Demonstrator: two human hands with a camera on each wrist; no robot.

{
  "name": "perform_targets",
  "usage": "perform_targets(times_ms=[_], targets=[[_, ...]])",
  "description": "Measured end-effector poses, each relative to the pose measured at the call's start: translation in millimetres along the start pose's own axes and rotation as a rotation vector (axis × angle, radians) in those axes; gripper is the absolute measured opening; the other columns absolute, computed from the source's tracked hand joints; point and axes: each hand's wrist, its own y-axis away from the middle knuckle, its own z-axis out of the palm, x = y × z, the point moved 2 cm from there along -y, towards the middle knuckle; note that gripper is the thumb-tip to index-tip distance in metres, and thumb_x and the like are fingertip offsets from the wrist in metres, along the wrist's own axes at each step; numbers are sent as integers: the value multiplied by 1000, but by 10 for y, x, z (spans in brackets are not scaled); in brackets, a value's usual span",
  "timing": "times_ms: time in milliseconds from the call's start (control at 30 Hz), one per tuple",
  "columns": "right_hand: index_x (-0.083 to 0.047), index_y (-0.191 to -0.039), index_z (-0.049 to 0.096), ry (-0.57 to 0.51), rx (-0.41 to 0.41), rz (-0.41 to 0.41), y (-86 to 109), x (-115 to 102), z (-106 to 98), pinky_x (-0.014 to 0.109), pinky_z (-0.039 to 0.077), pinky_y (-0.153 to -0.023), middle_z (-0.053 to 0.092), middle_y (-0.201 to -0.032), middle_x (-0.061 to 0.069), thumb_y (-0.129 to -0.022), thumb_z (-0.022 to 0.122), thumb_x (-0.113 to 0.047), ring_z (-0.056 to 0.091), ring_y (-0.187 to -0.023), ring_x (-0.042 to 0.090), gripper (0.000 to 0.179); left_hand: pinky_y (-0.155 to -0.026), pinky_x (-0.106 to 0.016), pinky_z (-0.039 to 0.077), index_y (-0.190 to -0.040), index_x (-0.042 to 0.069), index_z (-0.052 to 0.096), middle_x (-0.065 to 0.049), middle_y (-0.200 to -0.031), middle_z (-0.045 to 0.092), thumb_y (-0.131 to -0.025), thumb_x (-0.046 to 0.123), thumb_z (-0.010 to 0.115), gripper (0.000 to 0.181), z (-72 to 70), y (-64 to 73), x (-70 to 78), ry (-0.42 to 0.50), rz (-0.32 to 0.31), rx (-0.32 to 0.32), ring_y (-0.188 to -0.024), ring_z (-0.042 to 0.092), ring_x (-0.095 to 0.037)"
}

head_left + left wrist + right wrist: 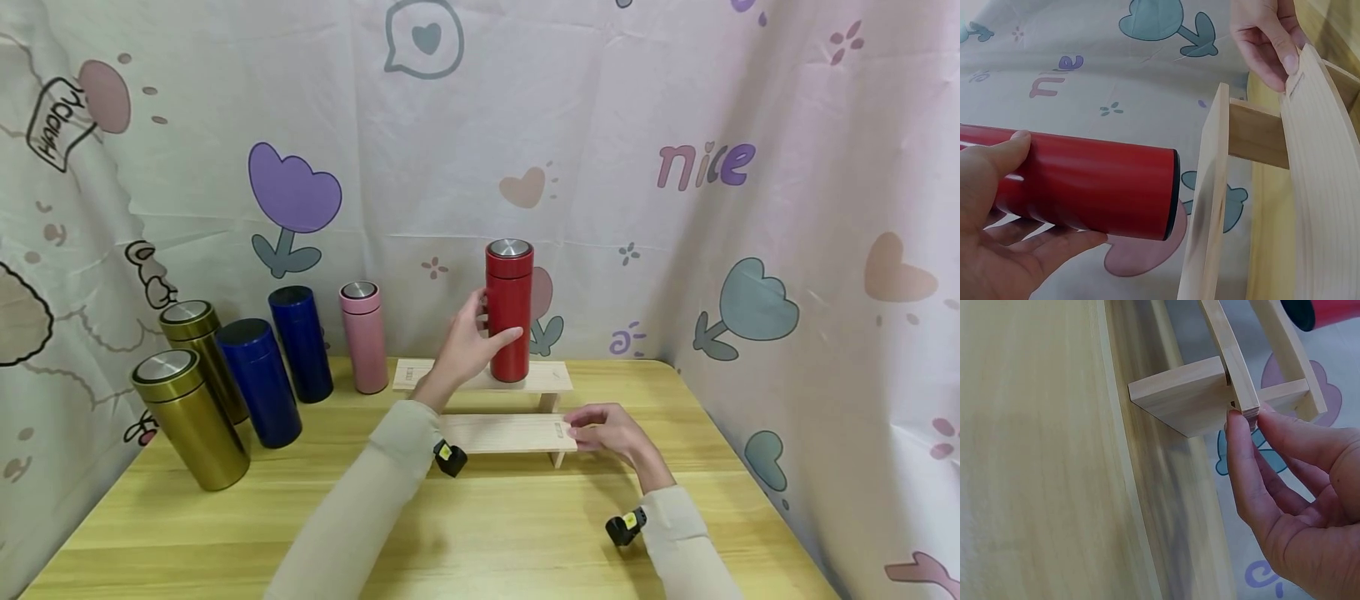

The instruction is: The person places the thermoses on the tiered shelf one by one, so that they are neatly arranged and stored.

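Note:
My left hand [468, 337] grips a red thermos bottle [510, 312] with a silver lid, thumb on one side and fingers round the other. The bottle is upright over the upper step of a two-step wooden shelf [465, 433]. In the left wrist view a gap shows between the black base of the red bottle [1104, 181] and the upper board [1210, 187]. My right hand [611, 433] pinches the right end of the lower board between thumb and fingers. The right wrist view shows the fingertips [1239, 428] at that board's end [1235, 362].
Left of the shelf stands a pink bottle [365, 342]. Farther left are two blue bottles [262, 387] and two gold bottles [198, 429]. The wooden table [525, 533] ends at a printed curtain [600, 108] at the back and sides.

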Motion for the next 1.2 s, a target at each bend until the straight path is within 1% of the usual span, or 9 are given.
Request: perform_targets(times_ms=[267,467,633,833,1067,1200], targets=[[11,-126,65,-18,0,1,1,5,0,34,66,-81,69,-110,18,-90,74,3,72,-86,18,38,-104,-52,57,-157,18,37,-12,-144,58,-91,22,81,79,142,-44,35,-39,4,-17,-129,60,-35],[11,-127,65,-4,-4,2,11,-7,4,34,66,-81,69,-113,19,-92,74,1,72,-86,18,38,-105,-54,56,-158,15,35,-14,-144,58,-91,22,81,82,232,-84,39,-53,9,-11,-129,60,-35],[10,-127,66,1,-1,2,20,-14,3,33,66,-80,69,-112,18,-92,74,0,71,-86,17,38,-105,-53,56,-159,13,34,-15,-144,58,-91,22,81,83,300,-121,53,-79,41,-11,-128,61,-35],[10,-128,65,4,-4,-3,19,-13,2,34,66,-81,69,-112,18,-92,74,0,72,-86,17,38,-104,-49,58,-157,13,36,-13,-144,59,-91,22,80,80,357,-143,46,-106,64,-9,-127,63,-33],[9,-126,67,11,1,-1,22,-21,6,34,66,-81,69,-112,18,-92,75,0,71,-86,17,37,-104,-48,57,-158,13,35,-13,-143,60,-91,23,81,81,396,-136,31,-112,55,-5,-125,63,-32],[9,-125,67,16,6,-2,24,-22,5,34,66,-80,69,-111,17,-91,75,0,71,-85,17,36,-105,-49,56,-158,13,34,-13,-144,60,-91,22,81,82,425,-132,42,-108,56,-19,-126,64,-32]])
